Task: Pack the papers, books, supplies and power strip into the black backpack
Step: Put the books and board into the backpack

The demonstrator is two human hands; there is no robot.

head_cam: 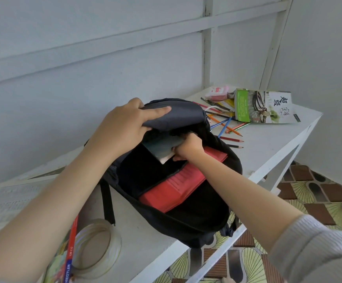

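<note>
The black backpack lies open on the white table. My left hand grips its upper flap and holds it up. My right hand grips a dark grey-blue book that sits partly inside the bag's mouth. A red book lies in the front part of the opening. Farther right on the table are loose coloured pencils, a green-and-white book and a pink packet. A white cable peeks out behind the bag.
A roll of clear tape and a coloured-pencil box lie near my left forearm. Printed papers lie at the left. The table's front edge runs diagonally over a patterned tile floor. A pale wall stands close behind.
</note>
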